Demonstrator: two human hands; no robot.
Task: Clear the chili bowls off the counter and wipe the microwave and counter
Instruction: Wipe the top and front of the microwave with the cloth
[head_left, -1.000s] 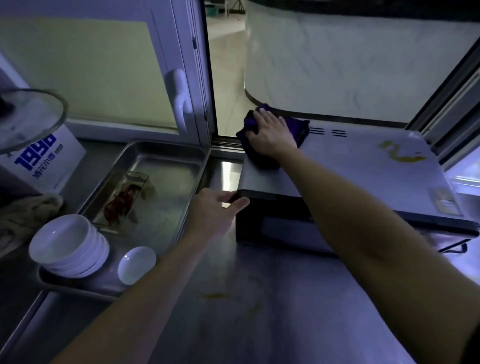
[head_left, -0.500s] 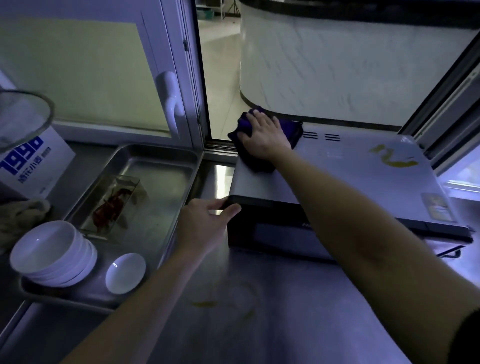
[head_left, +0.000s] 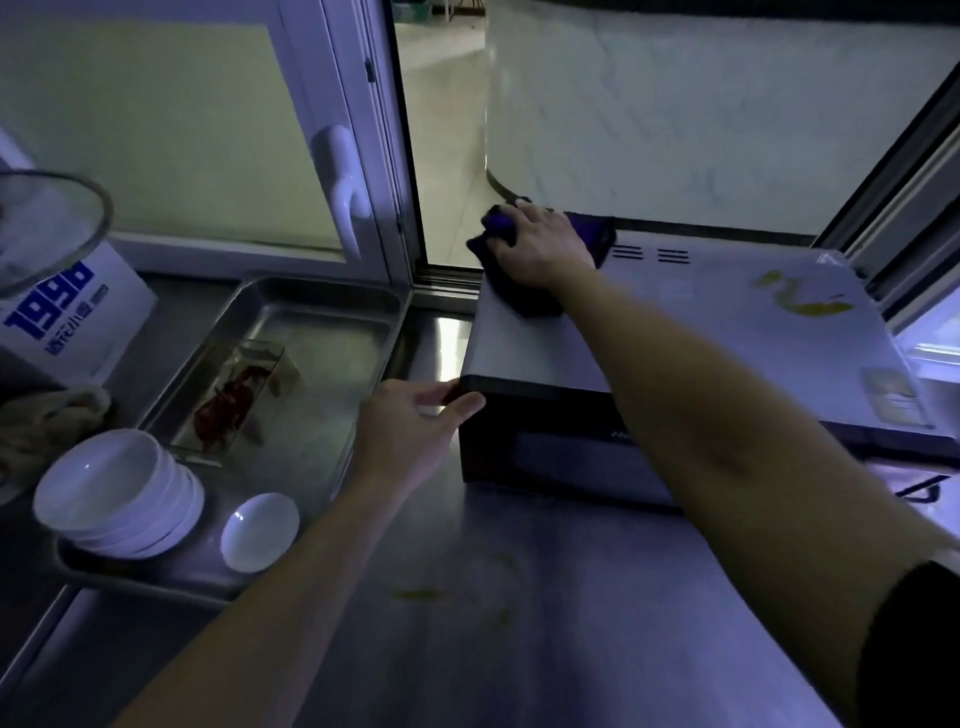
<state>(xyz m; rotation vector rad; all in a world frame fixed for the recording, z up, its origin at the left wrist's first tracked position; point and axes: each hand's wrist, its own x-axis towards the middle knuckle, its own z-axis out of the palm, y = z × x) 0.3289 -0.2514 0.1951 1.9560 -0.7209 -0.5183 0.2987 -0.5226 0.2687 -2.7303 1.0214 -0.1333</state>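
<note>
Edged slightly nearer the far left corner of the microwave (head_left: 701, 332) top than a second ago: right hand (head_left: 540, 254), fingers curled over a bunched dark purple cloth (head_left: 530, 304) and pressing it down, with left hand (head_left: 410, 431), fingers fairly straight and holding nothing, braced against the front left corner. Bowl clearing judged done, with stacked white bowls (head_left: 114, 488), one small bowl (head_left: 260, 531) and a clear container of red chili (head_left: 239, 395) in the metal tray (head_left: 322, 296) to the left. Wiping judged barely begun: yellow smear (head_left: 800, 299) untouched at the far right of the microwave top, yellowish stains (head_left: 415, 594) left on the tabletop (head_left: 519, 649) in front.
</note>
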